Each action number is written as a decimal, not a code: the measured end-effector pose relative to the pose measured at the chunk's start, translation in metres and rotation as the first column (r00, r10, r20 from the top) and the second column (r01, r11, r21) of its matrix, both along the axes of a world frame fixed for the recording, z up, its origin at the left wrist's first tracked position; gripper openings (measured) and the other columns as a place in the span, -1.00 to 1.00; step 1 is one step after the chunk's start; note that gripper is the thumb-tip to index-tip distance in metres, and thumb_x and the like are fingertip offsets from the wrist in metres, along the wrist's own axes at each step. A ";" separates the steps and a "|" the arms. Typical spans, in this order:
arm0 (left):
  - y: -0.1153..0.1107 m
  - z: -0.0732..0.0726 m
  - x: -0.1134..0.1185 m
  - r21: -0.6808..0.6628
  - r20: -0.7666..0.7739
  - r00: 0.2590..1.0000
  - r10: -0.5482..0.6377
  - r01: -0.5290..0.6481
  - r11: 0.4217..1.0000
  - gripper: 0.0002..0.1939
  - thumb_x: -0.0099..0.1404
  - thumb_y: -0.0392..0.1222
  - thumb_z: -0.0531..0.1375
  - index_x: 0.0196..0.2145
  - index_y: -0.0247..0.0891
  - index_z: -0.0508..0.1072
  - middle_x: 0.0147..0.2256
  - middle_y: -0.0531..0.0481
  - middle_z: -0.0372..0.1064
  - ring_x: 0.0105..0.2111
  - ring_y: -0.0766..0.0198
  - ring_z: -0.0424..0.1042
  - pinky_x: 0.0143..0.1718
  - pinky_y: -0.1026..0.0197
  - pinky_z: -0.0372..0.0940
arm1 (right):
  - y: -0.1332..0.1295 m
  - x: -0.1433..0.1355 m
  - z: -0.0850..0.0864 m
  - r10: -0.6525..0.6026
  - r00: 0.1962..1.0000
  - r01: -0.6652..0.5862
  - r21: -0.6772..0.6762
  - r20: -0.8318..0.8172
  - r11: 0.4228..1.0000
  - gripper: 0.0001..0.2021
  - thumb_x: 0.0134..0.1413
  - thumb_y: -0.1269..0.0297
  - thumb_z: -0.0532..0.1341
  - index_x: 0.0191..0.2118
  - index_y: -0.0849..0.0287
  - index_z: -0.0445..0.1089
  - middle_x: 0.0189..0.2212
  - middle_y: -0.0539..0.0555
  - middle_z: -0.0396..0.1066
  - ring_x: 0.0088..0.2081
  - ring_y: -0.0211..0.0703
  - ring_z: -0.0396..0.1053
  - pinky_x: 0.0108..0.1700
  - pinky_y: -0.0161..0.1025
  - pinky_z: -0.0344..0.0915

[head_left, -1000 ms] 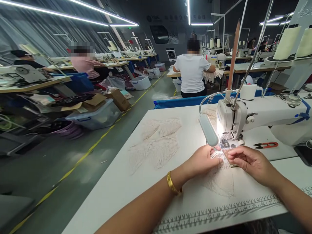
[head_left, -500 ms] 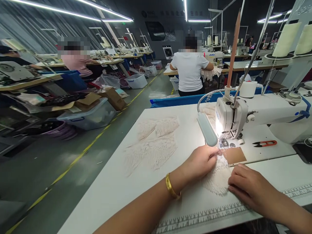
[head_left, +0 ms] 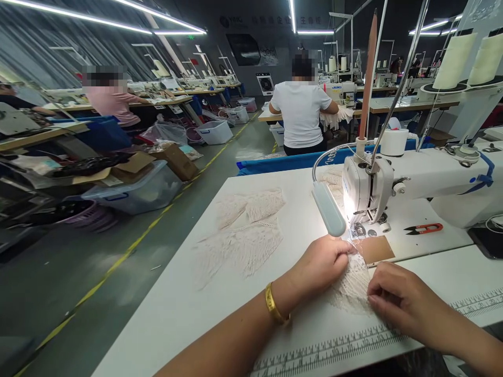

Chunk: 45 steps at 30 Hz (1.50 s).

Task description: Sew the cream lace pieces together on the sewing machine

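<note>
A small piece of cream lace fabric [head_left: 351, 285] lies on the white table just in front of the sewing machine [head_left: 367, 180]. My left hand [head_left: 328, 262], with a gold bangle at the wrist, pinches its upper edge close to the presser foot. At the lower right edge of the same piece, my right hand [head_left: 396, 296] has its fingers curled and closed on the fabric. A brown patch [head_left: 373, 249] sits on the machine bed beside the lace. The lamp [head_left: 330, 209] of the machine lights the needle area, and its head partly hides what is behind.
More lace pieces [head_left: 247, 230] are spread on the table to the left. Red thread snips [head_left: 424, 229] and a dark phone [head_left: 487, 242] lie at the right. A printed ruler strip [head_left: 334, 351] runs along the front edge. Beyond sits a co-worker in a white shirt [head_left: 302, 112].
Both hands keep nearly the same hold on the lace. The fabric's lower part has shifted slightly and looks more rippled. The whole view has moved a little.
</note>
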<state>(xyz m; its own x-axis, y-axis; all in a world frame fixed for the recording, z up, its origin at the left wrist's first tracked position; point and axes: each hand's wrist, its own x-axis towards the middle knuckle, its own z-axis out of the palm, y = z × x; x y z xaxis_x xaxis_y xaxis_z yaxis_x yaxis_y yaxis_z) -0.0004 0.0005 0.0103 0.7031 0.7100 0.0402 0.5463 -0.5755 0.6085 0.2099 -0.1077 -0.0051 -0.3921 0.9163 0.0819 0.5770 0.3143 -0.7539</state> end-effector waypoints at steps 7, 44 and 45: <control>-0.002 -0.002 0.000 0.058 -0.041 0.999 -0.002 0.004 0.998 -0.57 0.25 -0.37 0.04 -0.16 -0.17 0.68 -0.32 -0.03 0.49 -0.31 0.19 0.43 -0.25 0.21 0.30 | -0.002 -0.005 0.000 0.015 0.999 -0.016 0.005 0.031 1.000 -0.86 0.28 0.46 0.15 -0.33 0.12 0.30 -0.33 -0.03 0.35 -0.29 -0.19 0.28 -0.25 -0.26 0.19; -0.006 0.005 -0.004 -0.076 0.014 0.985 0.174 -0.173 0.982 -0.95 0.37 -0.27 0.03 -0.26 -0.18 0.27 -0.50 0.09 0.28 -0.50 0.23 0.24 -0.41 0.18 0.13 | 0.048 0.005 -0.027 -0.035 0.977 -0.034 0.313 0.211 0.949 -0.70 0.45 0.27 0.08 0.19 0.05 0.38 -0.11 0.17 0.44 -0.08 0.07 0.35 -0.07 0.05 0.41; -0.007 0.005 -0.003 -0.073 0.021 0.984 0.178 -0.177 0.982 -0.95 0.37 -0.27 0.03 -0.28 -0.17 0.26 -0.50 0.09 0.28 -0.49 0.24 0.24 -0.41 0.18 0.14 | 0.047 0.004 -0.029 -0.040 0.975 -0.033 0.319 0.221 0.947 -0.70 0.44 0.28 0.08 0.19 0.05 0.38 -0.11 0.17 0.43 -0.09 0.07 0.35 -0.08 0.05 0.41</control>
<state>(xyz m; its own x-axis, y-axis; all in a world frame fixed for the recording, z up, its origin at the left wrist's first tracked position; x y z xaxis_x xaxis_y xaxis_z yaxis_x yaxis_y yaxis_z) -0.0039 -0.0061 0.0153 0.5650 0.8251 0.0026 0.6188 -0.4258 0.6601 0.2144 -0.0602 -0.0341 -0.4307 0.8575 0.2814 0.7191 0.5144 -0.4671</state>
